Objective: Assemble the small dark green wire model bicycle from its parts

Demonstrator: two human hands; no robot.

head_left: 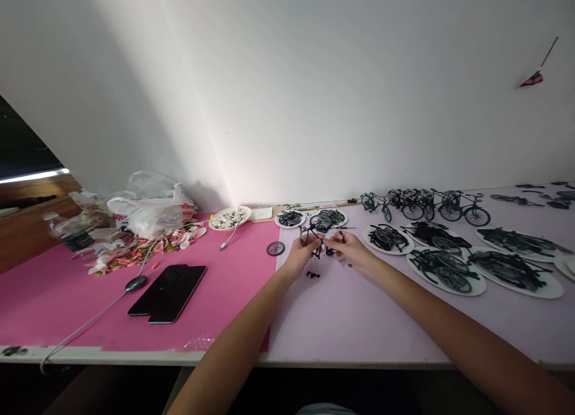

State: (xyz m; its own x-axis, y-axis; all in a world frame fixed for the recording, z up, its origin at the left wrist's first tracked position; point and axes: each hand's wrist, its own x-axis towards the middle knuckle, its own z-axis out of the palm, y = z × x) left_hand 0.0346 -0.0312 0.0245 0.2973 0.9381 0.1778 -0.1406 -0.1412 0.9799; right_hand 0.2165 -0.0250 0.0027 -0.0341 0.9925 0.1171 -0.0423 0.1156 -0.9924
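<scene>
Left hand: The bike frame [309, 230] is gripped by the left hand [300, 254], with the thumb and fingers closed on it and no wide gap left.
Right hand: A thin dark piece [340, 234] seems to be pinched in the fingertips of the right hand [349, 251] (what it is cannot be told at this size).
Bike frame: It is held up just above the pale part of the table [381, 331], between the hands but closer to the left; from the right-hand grip it lies to the left. Its long axis cannot be made out, being partly hidden by fingers.
Loose wheel: The black wheel [275, 248] is laid flat on the pink cover [233, 277], left of both hands, with the left one nearer.
Small black part: A short part [313, 275] is left on the table on the near side of the hands, touched by neither.
Bikes: A row of small bikes [465, 210] is stood upright by the wall, well to the right.
</scene>
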